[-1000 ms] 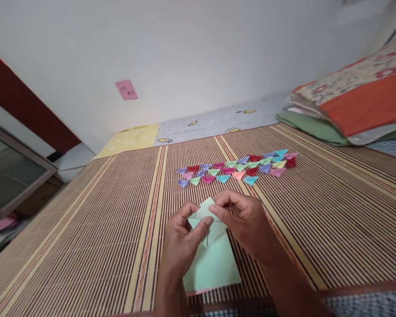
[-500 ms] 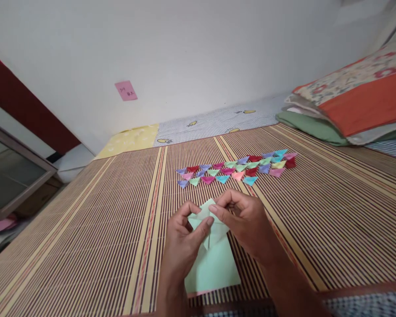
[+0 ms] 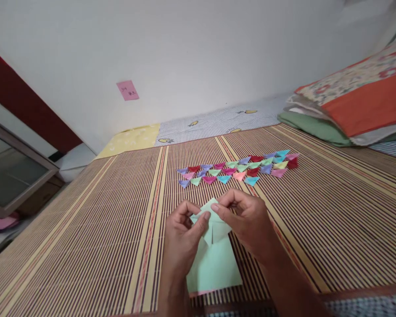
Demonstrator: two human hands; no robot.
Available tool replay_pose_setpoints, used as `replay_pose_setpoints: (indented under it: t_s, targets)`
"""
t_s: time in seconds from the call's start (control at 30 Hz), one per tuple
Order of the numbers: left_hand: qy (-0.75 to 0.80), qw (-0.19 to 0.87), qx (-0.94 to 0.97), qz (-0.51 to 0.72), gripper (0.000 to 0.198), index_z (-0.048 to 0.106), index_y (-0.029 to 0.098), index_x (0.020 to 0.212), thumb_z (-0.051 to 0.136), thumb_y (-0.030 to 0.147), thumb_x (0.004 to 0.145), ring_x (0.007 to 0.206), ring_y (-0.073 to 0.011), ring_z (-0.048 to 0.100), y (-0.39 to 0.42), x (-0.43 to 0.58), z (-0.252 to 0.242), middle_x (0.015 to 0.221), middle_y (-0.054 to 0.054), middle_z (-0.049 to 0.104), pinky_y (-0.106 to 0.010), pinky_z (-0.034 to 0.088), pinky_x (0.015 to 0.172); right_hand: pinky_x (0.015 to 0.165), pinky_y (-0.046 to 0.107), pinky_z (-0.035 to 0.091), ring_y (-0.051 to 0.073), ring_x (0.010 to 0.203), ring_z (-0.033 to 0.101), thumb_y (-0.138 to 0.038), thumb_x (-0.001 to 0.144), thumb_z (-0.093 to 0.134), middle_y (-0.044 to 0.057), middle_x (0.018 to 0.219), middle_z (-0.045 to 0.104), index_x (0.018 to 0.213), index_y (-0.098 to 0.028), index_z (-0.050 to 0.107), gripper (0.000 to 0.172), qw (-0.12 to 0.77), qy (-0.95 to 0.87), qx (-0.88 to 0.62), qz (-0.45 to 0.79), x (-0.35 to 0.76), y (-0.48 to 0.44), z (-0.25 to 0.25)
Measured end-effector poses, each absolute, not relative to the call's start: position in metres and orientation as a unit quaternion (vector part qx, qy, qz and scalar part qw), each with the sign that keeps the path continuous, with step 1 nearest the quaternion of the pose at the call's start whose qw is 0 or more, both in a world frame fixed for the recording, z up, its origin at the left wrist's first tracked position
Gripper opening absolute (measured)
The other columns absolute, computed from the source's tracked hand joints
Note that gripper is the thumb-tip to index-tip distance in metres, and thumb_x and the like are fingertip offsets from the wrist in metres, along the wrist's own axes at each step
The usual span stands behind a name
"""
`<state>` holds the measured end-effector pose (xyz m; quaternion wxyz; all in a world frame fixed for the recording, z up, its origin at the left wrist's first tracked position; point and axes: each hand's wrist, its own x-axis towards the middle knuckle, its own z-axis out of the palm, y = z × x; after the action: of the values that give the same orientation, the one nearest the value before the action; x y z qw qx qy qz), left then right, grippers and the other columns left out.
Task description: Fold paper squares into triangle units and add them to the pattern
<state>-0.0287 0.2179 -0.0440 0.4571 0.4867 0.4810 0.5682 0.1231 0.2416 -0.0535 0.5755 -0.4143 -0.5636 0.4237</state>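
Between both hands is a small piece of pale green folded paper (image 3: 214,230), with a pointed top and flaps that meet at a middle slit. My left hand (image 3: 183,235) pinches its left side, thumb on the front and fingers behind. On the upper right, my right hand (image 3: 246,215) grips the same paper between thumb and fingers. Below them lies a stack of light green paper sheets (image 3: 216,268) on the striped mat, a pink edge showing at its bottom. The fingertips behind the folded paper are hidden.
Beyond the hands, several small folded paper triangles (image 3: 224,179) in many colours lie in rows on the striped mat (image 3: 119,229). Folded bedding (image 3: 359,110) is piled at the back right. A pink note (image 3: 127,90) is on the white wall. A framed glass panel (image 3: 13,171) stands at left.
My left thumb has shifted slightly up and left on the folded paper, showing more of its middle slit. Both hands keep their hold. The whole view has moved a little.
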Motion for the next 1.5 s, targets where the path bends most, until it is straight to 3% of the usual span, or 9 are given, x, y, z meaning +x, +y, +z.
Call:
replay_pose_setpoints:
  t_s: [0.37,0.63,0.83,1.0,1.17,1.3,1.5]
  targets:
    - [0.457,0.471,0.477,0.585,0.026,0.061,0.017,0.070,0.083,0.027,0.077,0.058,-0.0072,0.049,0.219,-0.027,-0.043,0.074,0.001,0.063,-0.017,0.042,0.051,0.059,0.028,0.044,0.013,0.063,0.054,-0.026,0.081,0.075,-0.001,0.069,0.061,0.068,-0.020,0.061,0.020,0.572,-0.542,-0.419,0.452,0.124,0.245,-0.054]
    - [0.456,0.480,0.470,0.583,0.027,0.060,0.017,0.070,0.083,0.028,0.078,0.056,-0.0067,0.047,0.219,-0.026,-0.046,0.071,0.002,0.060,-0.017,0.039,0.050,0.061,0.028,0.047,0.014,0.065,0.057,-0.026,0.081,0.075,0.000,0.074,0.062,0.071,-0.020,0.060,0.019,0.576,-0.531,-0.411,0.466,0.123,0.245,-0.055]
    - [0.454,0.490,0.450,0.593,0.027,0.058,0.020,0.081,0.084,0.028,0.078,0.051,-0.0055,0.043,0.220,-0.026,-0.048,0.067,0.006,0.058,-0.016,0.035,0.047,0.059,0.025,0.047,0.012,0.065,0.058,-0.025,0.077,0.080,-0.004,0.072,0.063,0.087,-0.022,0.059,0.023,0.595,-0.476,-0.396,0.513,0.121,0.245,-0.053]
    - [0.441,0.540,0.398,0.596,0.036,0.065,0.018,0.095,0.089,0.027,0.071,0.058,-0.0087,0.058,0.223,-0.027,-0.048,0.069,0.003,0.069,-0.019,0.047,0.056,0.058,0.025,0.048,0.013,0.066,0.061,-0.026,0.081,0.080,-0.003,0.075,0.068,0.102,-0.024,0.060,0.029,0.598,-0.478,-0.379,0.521,0.124,0.245,-0.055]
    - [0.446,0.575,0.369,0.578,0.029,0.070,0.013,0.074,0.092,0.029,0.066,0.057,-0.0078,0.058,0.226,-0.028,-0.051,0.064,0.000,0.069,-0.018,0.045,0.056,0.062,0.026,0.050,0.015,0.073,0.065,-0.026,0.082,0.079,-0.002,0.078,0.070,0.101,-0.024,0.061,0.026,0.614,-0.504,-0.391,0.465,0.127,0.246,-0.058]
    - [0.443,0.578,0.366,0.580,0.026,0.070,0.014,0.070,0.090,0.031,0.069,0.055,-0.0086,0.054,0.223,-0.029,-0.051,0.061,0.001,0.065,-0.019,0.042,0.054,0.065,0.027,0.050,0.016,0.074,0.066,-0.025,0.083,0.079,-0.001,0.080,0.071,0.101,-0.025,0.061,0.025,0.618,-0.515,-0.396,0.442,0.128,0.247,-0.058]
    - [0.429,0.568,0.411,0.569,0.024,0.072,0.015,0.072,0.078,0.036,0.084,0.065,-0.0118,0.054,0.222,-0.034,-0.055,0.066,0.000,0.062,-0.023,0.044,0.065,0.064,0.028,0.050,0.016,0.071,0.065,-0.024,0.082,0.078,-0.002,0.078,0.069,0.099,-0.024,0.060,0.024,0.616,-0.505,-0.400,0.454,0.133,0.249,-0.056]
